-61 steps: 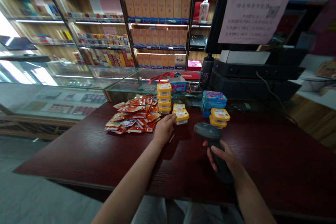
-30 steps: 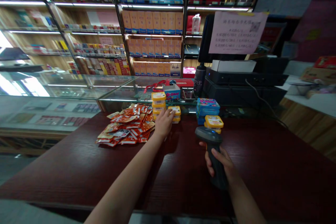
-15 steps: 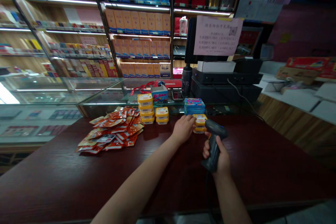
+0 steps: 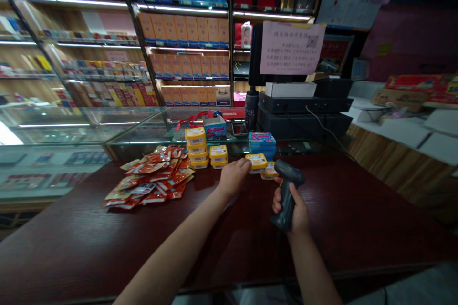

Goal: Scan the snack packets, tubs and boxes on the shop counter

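My left hand (image 4: 234, 177) is closed on the left end of a yellow-lidded plastic tub (image 4: 256, 163). That tub sits off to the left of a second yellow tub (image 4: 269, 170), partly overlapping it in view. My right hand (image 4: 298, 207) is wrapped round the grip of a black barcode scanner (image 4: 286, 195), whose head lies just in front of the second tub. A tall stack of yellow tubs (image 4: 196, 147) and a shorter stack (image 4: 218, 156) stand left of my left hand. Further left lies a heap of orange snack packets (image 4: 153, 178).
Blue boxes (image 4: 262, 145) are stacked behind the tubs. An open blue carton (image 4: 214, 127) and a phone (image 4: 239, 128) rest on the glass showcase at the back. Behind the scanner stands a monitor with a pink paper sign (image 4: 291, 47). The dark wooden counter (image 4: 89, 252) spreads in front.
My left hand has moved left, drawing the upper tub off the one beneath it. The scanner in my right hand has shifted only slightly.
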`<state>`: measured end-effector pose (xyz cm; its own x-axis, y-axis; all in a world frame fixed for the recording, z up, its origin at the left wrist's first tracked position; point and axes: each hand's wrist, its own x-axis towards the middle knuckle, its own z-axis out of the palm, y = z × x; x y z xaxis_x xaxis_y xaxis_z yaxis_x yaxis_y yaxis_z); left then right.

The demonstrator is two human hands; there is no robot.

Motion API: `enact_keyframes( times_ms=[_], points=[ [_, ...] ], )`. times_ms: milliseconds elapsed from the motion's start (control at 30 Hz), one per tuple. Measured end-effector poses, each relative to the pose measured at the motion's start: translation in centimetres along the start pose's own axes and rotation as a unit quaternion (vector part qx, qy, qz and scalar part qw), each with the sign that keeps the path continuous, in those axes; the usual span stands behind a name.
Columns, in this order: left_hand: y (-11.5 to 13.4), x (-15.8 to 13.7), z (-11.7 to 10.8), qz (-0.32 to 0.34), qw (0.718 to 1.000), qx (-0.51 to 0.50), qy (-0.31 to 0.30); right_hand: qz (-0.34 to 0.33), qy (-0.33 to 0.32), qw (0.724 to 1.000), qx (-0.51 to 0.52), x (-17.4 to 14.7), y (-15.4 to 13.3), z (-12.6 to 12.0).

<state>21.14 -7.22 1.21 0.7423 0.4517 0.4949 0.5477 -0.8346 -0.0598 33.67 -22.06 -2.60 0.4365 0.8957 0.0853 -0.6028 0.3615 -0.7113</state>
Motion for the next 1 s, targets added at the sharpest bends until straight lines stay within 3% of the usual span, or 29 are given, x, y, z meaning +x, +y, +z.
enact_keyframes(
  times_ms=[200,433,600,1000],
  points=[
    [-4.4,-6.5,-0.4,-0.096,0.993,-0.013,0.064,0.052,-0.080,0.993,-0.069,-0.8,0.3,0.7],
    [-6.0,-9.6,0.0,-0.165,0.985,0.028,0.046,0.191,-0.230,0.930,-0.214,-1.9,0.9,1.4],
    [-5.9,-9.6,0.5,-0.183,0.982,0.023,0.036,0.217,-0.225,0.916,-0.252,-2.0,1.1,1.4],
    [-5.7,-9.9,1.1,-0.182,0.982,-0.003,0.059,0.217,-0.217,0.912,-0.271,-2.1,0.9,1.4]
  ],
)
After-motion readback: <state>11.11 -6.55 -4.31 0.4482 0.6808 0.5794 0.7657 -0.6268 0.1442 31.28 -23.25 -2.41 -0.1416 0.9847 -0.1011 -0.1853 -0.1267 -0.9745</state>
